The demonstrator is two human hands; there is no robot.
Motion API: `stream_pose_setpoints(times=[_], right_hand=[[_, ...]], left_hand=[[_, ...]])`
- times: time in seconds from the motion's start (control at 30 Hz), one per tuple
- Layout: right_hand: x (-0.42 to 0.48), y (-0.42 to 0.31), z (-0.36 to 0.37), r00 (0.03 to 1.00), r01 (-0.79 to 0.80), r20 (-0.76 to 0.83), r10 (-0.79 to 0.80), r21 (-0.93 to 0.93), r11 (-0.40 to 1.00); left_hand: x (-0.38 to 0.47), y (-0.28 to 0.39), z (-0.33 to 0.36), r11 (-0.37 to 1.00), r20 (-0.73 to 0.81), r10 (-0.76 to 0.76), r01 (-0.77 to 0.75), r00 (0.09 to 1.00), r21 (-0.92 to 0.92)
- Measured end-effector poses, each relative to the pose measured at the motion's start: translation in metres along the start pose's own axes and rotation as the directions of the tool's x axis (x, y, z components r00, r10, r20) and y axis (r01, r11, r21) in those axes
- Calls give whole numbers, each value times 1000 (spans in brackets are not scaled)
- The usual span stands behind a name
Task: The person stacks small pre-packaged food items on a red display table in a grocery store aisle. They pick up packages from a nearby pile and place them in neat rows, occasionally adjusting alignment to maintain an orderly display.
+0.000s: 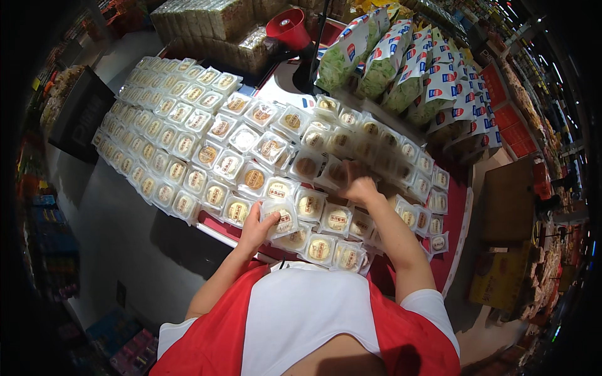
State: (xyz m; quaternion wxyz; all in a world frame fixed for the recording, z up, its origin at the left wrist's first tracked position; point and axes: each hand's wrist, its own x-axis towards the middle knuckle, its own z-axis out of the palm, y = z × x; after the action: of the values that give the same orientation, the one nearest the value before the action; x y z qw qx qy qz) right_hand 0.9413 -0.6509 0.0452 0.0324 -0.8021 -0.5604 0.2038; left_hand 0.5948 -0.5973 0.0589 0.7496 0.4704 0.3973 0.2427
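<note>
My left hand (255,229) grips a round pale pastry in a clear plastic pack (283,217), with the thumb on top. It holds this pack over the front rows of similar wrapped pastries. Further right, my right hand (360,186) reaches down among the packs, its fingers curled and slightly blurred. Closest to those fingers is a browner wrapped pastry (336,173); whether they grip it cannot be made out. Rows of packed pastries (181,113), pale and brown with red stamped marks, cover the display table (383,272), whose red cover shows near the front.
Tall printed bags (395,61) with greenish contents line the table's back right. A red megaphone (288,28) and a dark upright pole (320,42) stand behind the pastries. Stacked wrapped packages (202,23) rise at back left. Cardboard boxes (508,202) are beyond the right edge.
</note>
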Motion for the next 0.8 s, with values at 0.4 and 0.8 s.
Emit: stream_pose_setpoints(times=[0.4,0.8], right_hand=[[38,-71,2,963,230,-139,-229,-4,973],[-3,-16,64,812,41,-583,25,100,994]], left_hand=[[-2,7,0,992,-63,-82,87,995,90],[0,8,-5,990,-40,-138,139,990,26]])
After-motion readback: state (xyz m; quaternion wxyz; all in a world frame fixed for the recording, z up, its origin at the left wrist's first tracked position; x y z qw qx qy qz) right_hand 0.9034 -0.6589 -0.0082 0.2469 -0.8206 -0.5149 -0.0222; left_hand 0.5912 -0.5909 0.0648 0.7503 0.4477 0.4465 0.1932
